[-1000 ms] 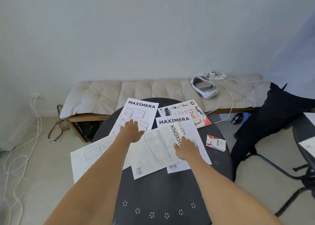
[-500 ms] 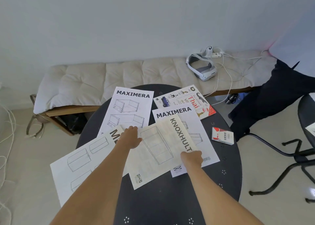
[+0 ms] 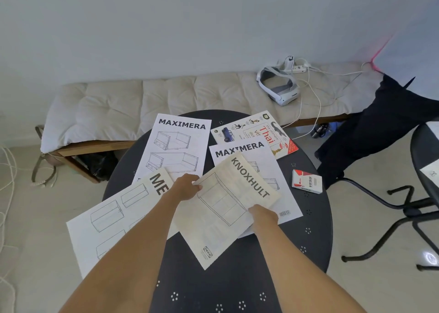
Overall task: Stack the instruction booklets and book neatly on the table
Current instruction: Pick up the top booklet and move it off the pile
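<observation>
Several white booklets lie fanned over a round black table (image 3: 213,282). Both hands hold the KNOXHULT booklet (image 3: 225,208): my left hand (image 3: 186,187) pinches its upper left edge, my right hand (image 3: 262,215) grips its right edge. Beneath it sit a MAXIMERA booklet (image 3: 280,182) on the right and another MAXIMERA booklet (image 3: 178,146) at the back left. A large booklet (image 3: 111,220) starting "ME" overhangs the table's left edge. The Thai book (image 3: 256,132) lies at the back, partly covered by the right MAXIMERA booklet.
A small red and white VESS box (image 3: 307,182) rests on the table's right side. Behind the table runs a cushioned bench (image 3: 142,99) with a white headset (image 3: 279,87) and cables. A black chair base (image 3: 403,208) stands at right, cables at left.
My left hand slid right from the booklets onto the KNOXHULT booklet's edge and my right hand closed on its right side; the booklet has turned and lifted slightly.
</observation>
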`<action>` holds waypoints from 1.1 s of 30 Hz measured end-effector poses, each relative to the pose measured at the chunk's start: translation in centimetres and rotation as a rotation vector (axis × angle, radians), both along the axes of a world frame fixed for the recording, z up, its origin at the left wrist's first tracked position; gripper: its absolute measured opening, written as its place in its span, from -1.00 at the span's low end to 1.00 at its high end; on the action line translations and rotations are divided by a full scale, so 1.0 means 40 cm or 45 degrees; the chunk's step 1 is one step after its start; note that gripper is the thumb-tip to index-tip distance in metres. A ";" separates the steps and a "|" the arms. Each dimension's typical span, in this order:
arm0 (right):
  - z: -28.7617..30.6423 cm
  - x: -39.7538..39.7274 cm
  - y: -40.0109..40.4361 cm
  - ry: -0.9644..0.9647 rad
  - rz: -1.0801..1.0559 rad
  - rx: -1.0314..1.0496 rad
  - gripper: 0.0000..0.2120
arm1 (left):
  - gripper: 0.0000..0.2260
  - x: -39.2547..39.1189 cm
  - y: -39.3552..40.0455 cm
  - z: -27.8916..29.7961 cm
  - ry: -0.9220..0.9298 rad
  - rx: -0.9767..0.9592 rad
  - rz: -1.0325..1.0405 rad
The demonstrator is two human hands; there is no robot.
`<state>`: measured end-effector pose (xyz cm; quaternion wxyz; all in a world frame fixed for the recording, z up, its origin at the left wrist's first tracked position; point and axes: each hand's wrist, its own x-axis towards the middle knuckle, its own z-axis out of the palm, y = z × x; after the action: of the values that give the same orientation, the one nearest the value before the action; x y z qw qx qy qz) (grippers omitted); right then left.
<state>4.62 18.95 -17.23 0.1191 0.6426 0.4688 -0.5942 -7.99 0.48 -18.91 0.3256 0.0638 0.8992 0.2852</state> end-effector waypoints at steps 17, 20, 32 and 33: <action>0.000 0.187 0.054 0.275 0.842 0.199 -0.81 | -0.87 0.482 -0.075 0.018 -0.298 0.597 0.900; -0.012 0.227 0.050 0.255 1.006 0.309 -0.81 | -0.87 0.550 -0.080 0.000 -0.312 0.528 0.932; -0.043 0.334 0.004 0.258 1.302 0.650 -0.84 | -0.89 0.648 -0.091 -0.015 -0.059 0.164 0.859; -0.041 0.337 0.002 0.254 1.329 0.688 -0.86 | -0.89 0.650 -0.092 -0.015 -0.042 0.142 0.861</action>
<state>18.08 19.04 -18.85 0.1831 0.2758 0.8662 -0.3744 18.01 -3.20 -19.53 0.2230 -0.2246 0.8472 0.4268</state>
